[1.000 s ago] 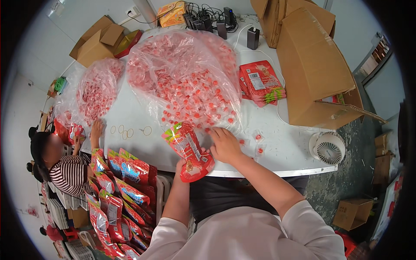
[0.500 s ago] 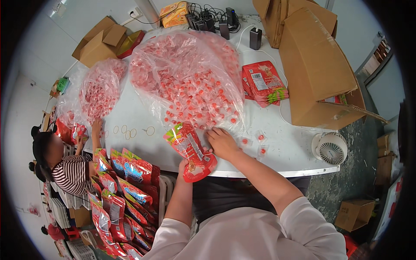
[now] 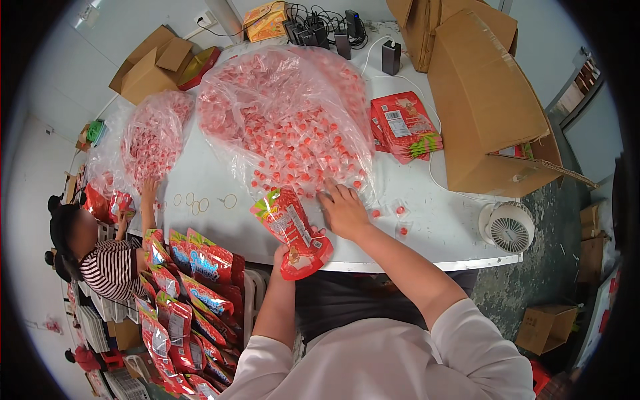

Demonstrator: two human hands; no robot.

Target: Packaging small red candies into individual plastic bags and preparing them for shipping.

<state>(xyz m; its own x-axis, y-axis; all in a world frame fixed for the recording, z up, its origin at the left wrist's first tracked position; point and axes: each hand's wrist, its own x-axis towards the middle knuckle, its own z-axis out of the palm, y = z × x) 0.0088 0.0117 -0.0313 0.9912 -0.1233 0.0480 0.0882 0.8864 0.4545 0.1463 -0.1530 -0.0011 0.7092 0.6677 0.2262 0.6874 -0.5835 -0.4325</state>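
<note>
My left hand (image 3: 285,252) grips a red foil pouch (image 3: 291,231) from below, holding it tilted at the white table's (image 3: 433,233) front edge. Flat on the table, my right hand (image 3: 343,209) has its fingers spread at the mouth of a big clear plastic bag (image 3: 287,120) full of small red wrapped candies. A few loose candies (image 3: 399,212) lie just right of that hand.
A second candy bag (image 3: 150,140) lies left, where another person (image 3: 100,257) reaches onto the table. Filled red pouches (image 3: 187,293) are stacked below left. A stack of flat pouches (image 3: 405,127), cardboard boxes (image 3: 487,100), a small white fan (image 3: 508,228) and rubber bands (image 3: 200,201) are nearby.
My right hand has slid up and a little right into the edge of the candy pile. The pouch in my left hand stays roughly in place.
</note>
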